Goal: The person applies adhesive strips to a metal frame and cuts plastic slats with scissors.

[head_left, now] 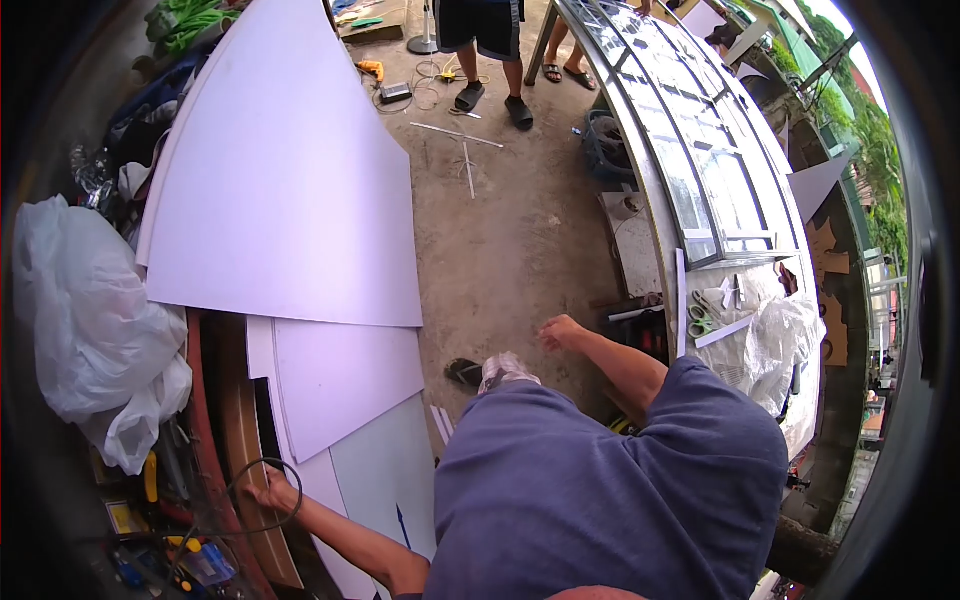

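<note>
My left hand [275, 489] is low on the left, beside a brown wooden board [250, 440] and the edge of the stacked white sheets. Its fingers look curled, but whatever they grip is hidden. A thin black cable [298, 500] loops around this hand and crosses the wrist. Right of the sheets, my right hand [562, 333] hangs over the concrete floor, fingers loosely apart and holding nothing. Large white sheets [290, 190] lie on the left, with a smaller white sheet [345, 375] and a pale grey sheet [385, 470] nearer me.
A glass-paned metal frame [690, 180] lies on the table at right, near green-handled scissors [702, 322] and crumpled plastic [775, 340]. A white plastic bag [95, 320] bulges at left. Metal strips [468, 165] and a yellow drill [371, 70] lie on the floor. Two people stand ahead.
</note>
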